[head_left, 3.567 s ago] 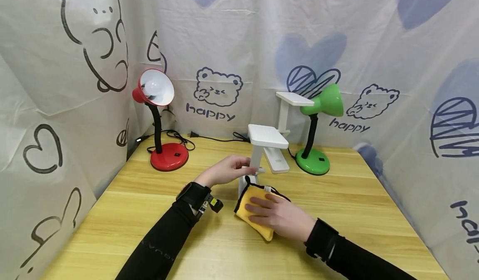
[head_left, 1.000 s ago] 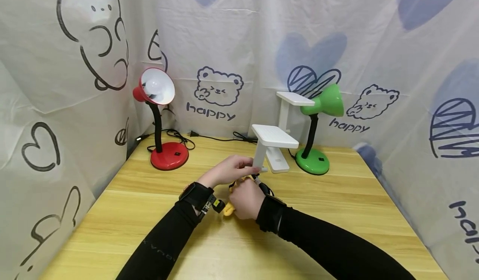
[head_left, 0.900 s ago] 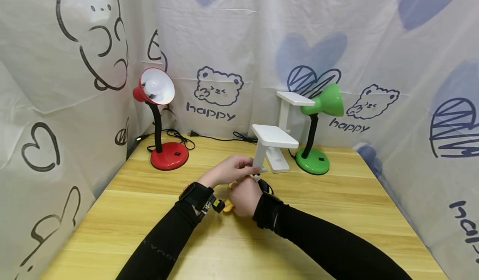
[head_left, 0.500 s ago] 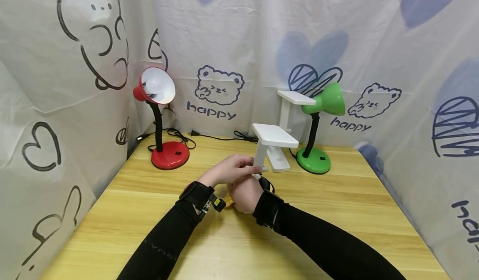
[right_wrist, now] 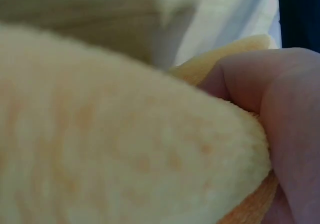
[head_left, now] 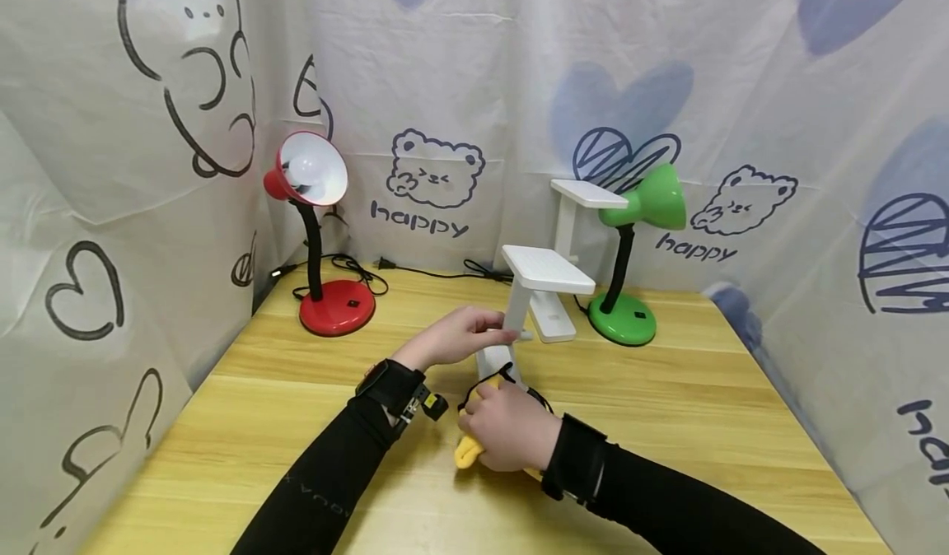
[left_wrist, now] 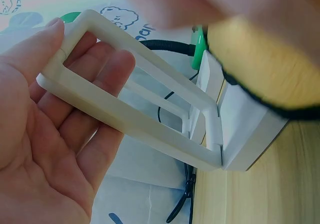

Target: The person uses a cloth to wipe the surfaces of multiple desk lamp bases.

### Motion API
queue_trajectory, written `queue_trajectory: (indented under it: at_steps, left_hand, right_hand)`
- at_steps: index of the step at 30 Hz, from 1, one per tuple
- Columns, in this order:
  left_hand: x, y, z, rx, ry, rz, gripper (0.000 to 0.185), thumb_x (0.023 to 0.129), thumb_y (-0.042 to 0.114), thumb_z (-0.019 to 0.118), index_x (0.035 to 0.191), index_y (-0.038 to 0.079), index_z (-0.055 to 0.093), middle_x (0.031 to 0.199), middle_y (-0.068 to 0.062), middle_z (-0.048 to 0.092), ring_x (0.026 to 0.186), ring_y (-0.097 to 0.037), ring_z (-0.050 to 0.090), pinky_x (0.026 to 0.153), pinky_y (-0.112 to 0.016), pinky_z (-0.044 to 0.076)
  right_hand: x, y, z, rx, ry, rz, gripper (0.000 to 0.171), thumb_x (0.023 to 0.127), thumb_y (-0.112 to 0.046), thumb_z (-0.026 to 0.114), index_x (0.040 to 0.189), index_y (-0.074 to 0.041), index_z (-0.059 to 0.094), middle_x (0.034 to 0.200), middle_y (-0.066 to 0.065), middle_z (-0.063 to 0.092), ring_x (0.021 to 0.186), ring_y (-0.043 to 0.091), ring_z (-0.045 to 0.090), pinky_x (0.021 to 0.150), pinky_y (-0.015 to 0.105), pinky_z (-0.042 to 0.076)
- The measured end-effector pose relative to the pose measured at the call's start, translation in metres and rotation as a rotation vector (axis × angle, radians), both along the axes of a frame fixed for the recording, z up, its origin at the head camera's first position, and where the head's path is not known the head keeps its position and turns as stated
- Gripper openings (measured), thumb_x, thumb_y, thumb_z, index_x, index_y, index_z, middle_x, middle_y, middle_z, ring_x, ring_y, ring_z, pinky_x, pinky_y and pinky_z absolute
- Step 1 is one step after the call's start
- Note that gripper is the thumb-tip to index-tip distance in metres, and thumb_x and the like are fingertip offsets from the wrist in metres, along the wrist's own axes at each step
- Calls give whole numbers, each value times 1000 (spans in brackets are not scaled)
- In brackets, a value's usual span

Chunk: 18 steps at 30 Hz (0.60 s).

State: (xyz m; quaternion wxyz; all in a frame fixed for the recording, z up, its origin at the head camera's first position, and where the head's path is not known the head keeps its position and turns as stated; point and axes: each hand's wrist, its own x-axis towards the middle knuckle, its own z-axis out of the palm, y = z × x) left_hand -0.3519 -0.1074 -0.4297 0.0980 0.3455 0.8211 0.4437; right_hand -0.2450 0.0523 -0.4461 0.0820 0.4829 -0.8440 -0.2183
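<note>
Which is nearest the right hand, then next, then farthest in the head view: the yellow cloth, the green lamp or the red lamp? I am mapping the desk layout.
1. Yellow cloth: gripped in the right hand.
2. Green lamp: back right of the desk.
3. Red lamp: back left corner, farthest.

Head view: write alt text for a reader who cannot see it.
A left hand holds the arm of a white folding desk lamp while the right hand grips a yellow cloth at its base. Red, green and white lamps stand behind.
</note>
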Motion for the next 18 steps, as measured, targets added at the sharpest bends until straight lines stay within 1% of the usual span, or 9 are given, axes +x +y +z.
queue_trajectory:
  at_steps: [2,3,8,9,11,13,15,16,18]
  left_hand:
    - [0,1,0,-2,1,3,27,101,51,58,118,35,71,118,1,75,108,-8,66,95,-39,52]
    - [0,2,0,-2,-1,3,27,101,51,58,118,35,71,117,2,75,108,-8,66,95,-39,52]
    - [0,1,0,7,-2,-3,25,102,48,58,120,36,71,112,14,75,109,-5,67,97,-37,52]
    - [0,1,0,9,-3,-5,25,102,47,58,119,36,71,110,16,74,109,-6,67,97,-36,52]
    - [0,1,0,13,-1,-10,26,101,47,58,119,33,72,108,15,75,108,-11,68,97,-35,52]
    - [-1,1,-1,17,-3,-11,28,101,48,59,118,30,72,106,11,76,105,-16,69,94,-34,52]
    - [-1,1,0,21,-8,-12,31,100,49,60,117,27,73,102,7,76,99,-23,69,88,-35,54]
    - [-1,1,0,20,-10,-12,32,100,50,60,115,26,73,99,5,76,95,-25,69,84,-36,54]
    - [-1,2,0,16,-1,-9,32,99,52,60,110,26,73,94,4,75,89,-24,67,79,-35,54]
  right_hand:
    - [3,4,-1,-11,4,11,28,86,-48,72,109,-31,70,101,-11,71,96,16,62,70,32,54]
    - [3,6,-2,-16,12,14,31,87,-50,72,111,-31,70,103,-10,71,99,16,62,71,33,55]
    - [-6,4,-5,-64,60,1,38,86,-59,69,110,-29,69,100,-10,72,95,18,64,72,35,55]
    - [-10,2,-6,-75,67,-3,38,86,-60,69,107,-29,69,97,-10,72,92,18,65,70,34,55]
    - [-18,-1,-9,-108,88,-9,32,84,-58,70,98,-29,69,88,-10,70,84,18,65,64,32,53]
    - [-27,-6,-11,-128,114,-21,28,83,-56,71,88,-28,68,81,-10,68,79,18,65,58,32,51]
    - [-36,-10,-12,-131,142,-45,27,83,-54,71,79,-28,65,75,-9,65,77,17,64,54,31,50]
    - [-40,-12,-12,-127,152,-59,27,83,-53,71,77,-27,65,73,-8,64,77,17,64,54,32,51]
    - [-47,-15,-12,-110,162,-93,28,86,-53,69,81,-26,68,73,-7,66,77,16,66,58,34,54]
